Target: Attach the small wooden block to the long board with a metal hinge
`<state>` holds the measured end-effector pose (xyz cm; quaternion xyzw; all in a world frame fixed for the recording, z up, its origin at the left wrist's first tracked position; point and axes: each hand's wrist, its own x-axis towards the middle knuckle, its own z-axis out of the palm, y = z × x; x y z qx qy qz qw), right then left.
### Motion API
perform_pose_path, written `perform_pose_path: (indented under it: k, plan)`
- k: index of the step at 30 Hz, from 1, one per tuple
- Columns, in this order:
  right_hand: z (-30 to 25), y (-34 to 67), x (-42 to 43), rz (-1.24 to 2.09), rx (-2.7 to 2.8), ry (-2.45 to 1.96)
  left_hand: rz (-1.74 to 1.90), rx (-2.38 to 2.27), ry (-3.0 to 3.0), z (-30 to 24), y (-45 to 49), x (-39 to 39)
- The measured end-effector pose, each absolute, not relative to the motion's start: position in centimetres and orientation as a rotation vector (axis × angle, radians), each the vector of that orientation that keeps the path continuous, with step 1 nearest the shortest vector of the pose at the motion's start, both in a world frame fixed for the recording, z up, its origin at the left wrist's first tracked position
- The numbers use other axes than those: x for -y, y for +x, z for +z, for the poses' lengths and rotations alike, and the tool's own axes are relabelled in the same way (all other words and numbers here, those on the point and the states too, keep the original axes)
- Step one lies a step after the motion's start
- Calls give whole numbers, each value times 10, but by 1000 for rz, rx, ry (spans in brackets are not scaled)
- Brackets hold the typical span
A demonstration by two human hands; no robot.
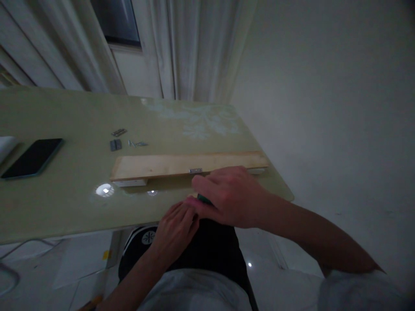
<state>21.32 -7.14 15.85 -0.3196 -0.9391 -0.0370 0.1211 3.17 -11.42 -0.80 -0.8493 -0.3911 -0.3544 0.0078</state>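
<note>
My right hand (231, 196) is closed around a dark green object (204, 199), of which only a small part shows; its kind is hidden by the fingers. My left hand (177, 233) meets the right hand's fingertips at the table's near edge. Its fingers are pressed together, and anything between them is hidden. Just beyond both hands lies a long, pale wooden board (168, 165), raised on white blocks (131, 183). A small metal plate with holes (195, 170) sits at the board's near edge, close to the right hand.
Behind the board on the greenish table (81, 116) lie several screws (138, 144), grey hinge-like pieces (116, 144) and metal strips (119, 132). A phone (34, 157) and a white object (7, 147) are at the left. A wall (324, 108) borders the right side.
</note>
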Motion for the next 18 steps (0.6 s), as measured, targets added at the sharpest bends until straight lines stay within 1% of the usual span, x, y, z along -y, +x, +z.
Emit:
perform_pose_path:
  k: [3,4,5,8,10,12,15,16,18]
  plan:
    - [163,212,72,33,2863,-549,-1071,1224,-2698,-14,29,115]
    - [164,212,72,69,2865,-516,-1068,1227,-2701,-15,29,115]
    - [164,213,71,81,2856,-565,-1075,1228,-2697,-15,28,115]
    - [163,213,70,-3,2782,-1000,-1108,1247,-2700,-13,26,115]
    - [163,211,68,-7,2772,-1182,-1108,1260,-2749,-9,24,114]
    - [163,210,66,116,2800,-1094,-1104,1274,-2794,-7,24,114]
    - [164,211,64,349,2808,-727,-1131,1273,-2789,-4,24,114]
    - [165,212,64,371,2792,-667,-1140,1267,-2780,-4,25,114]
    - [165,213,66,293,2771,-748,-1151,1261,-2767,-5,25,115]
